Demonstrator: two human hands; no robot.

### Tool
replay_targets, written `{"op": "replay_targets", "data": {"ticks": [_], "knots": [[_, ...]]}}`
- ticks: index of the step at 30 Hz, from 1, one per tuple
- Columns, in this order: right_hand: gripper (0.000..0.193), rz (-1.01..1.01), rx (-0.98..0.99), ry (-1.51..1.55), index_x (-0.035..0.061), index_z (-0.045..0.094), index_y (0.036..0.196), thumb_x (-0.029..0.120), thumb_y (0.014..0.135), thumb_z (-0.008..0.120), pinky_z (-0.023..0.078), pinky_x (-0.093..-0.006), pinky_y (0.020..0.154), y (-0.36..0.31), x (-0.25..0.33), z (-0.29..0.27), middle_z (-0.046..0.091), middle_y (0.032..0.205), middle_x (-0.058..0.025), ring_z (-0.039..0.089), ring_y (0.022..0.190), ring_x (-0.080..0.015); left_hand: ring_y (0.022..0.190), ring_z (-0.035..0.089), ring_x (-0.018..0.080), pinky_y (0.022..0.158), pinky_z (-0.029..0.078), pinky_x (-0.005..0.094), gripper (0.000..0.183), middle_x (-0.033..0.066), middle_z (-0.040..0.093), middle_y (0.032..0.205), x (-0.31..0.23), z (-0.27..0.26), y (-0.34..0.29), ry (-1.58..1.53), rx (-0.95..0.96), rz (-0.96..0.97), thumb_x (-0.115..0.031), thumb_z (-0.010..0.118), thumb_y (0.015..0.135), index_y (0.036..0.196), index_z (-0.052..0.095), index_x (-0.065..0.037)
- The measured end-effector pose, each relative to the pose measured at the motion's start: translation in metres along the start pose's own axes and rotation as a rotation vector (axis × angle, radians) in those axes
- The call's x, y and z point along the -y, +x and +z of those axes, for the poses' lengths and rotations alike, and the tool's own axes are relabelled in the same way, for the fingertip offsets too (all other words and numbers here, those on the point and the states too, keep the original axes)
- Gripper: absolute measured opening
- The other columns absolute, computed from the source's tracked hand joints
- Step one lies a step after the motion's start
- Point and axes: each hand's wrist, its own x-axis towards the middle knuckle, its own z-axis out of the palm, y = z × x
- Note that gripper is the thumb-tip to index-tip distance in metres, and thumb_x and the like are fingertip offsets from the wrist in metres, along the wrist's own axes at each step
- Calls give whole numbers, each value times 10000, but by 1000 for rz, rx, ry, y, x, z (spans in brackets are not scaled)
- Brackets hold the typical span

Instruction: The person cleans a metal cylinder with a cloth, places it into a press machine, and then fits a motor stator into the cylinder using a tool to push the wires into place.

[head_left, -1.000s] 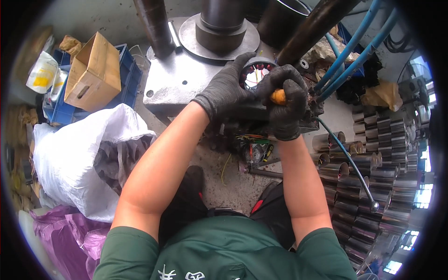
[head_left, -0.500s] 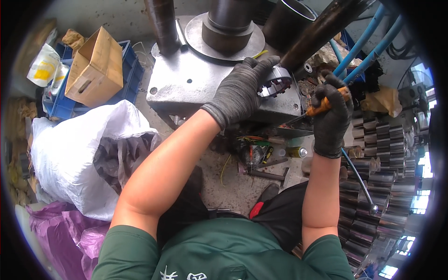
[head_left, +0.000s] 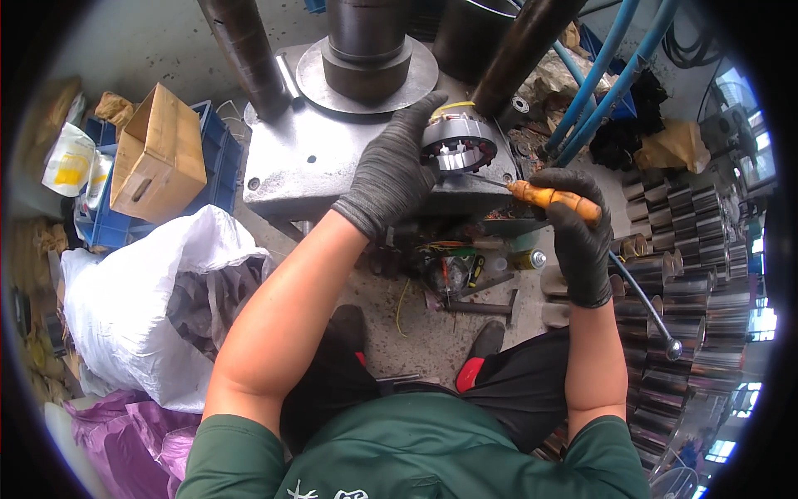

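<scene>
Ring-shaped metal part (head_left: 467, 131) sat in the left hand (head_left: 389, 166), over the front right portion of the pale metal surface (head_left: 287, 170). That hand's grip was closed on the part's left side, its fingers reaching up toward the far rim, where a yellow strip (head_left: 453, 109) showed. The opening of the part faced the person, with silvery pieces and dark red spots inside it.

To the right, the right hand (head_left: 584, 241) had its grip clamped about the handle of an orange-handled tool (head_left: 550, 197). The tool's long axis ran nearly level across the view, sloping up to the left, so that its thin dark shaft (head_left: 490, 179) pointed from the right hand at the lower right rim of the part. The part thus lay to the left of the right grip and a little beyond it; the left hand was the nearer, being in contact. Whether the shaft's tip touched the rim was too small to tell.

Beyond the part, up and to the left, stood a round plate (head_left: 312, 79) on the surface, well apart from the tool.
</scene>
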Motion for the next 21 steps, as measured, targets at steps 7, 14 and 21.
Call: {"op": "replay_targets", "data": {"ticks": [7, 14, 21], "knots": [[211, -159, -47, 220, 49, 672, 1136, 92, 930, 682, 566, -371, 938, 17, 1, 29, 736, 1092, -111, 708, 1015, -216, 1169, 657, 369, 1030, 541, 473, 803, 202, 621, 1287, 7, 12, 9, 110, 79, 210, -259, 842, 852, 1562, 468, -238], [179, -409, -67, 454, 24, 651, 984, 201, 984, 625, 552, -351, 807, 46, -7, 57, 654, 867, -88, 637, 791, -194, 1277, 620, 261, 1100, 529, 386, 1006, 199, 599, 1424, 12, 11, 14, -75, 195, 60, -111, 924, 774, 1614, 371, -92], [392, -372, -94, 437, 17, 619, 894, 316, 1081, 446, 542, -385, 690, 63, -26, 82, 616, 752, -112, 608, 663, -218, 1299, 609, 264, 1117, 516, 388, 1031, 202, 589, 1452, 22, 7, 18, -126, 176, 30, -128, 924, 776, 1627, 343, -109]]}}
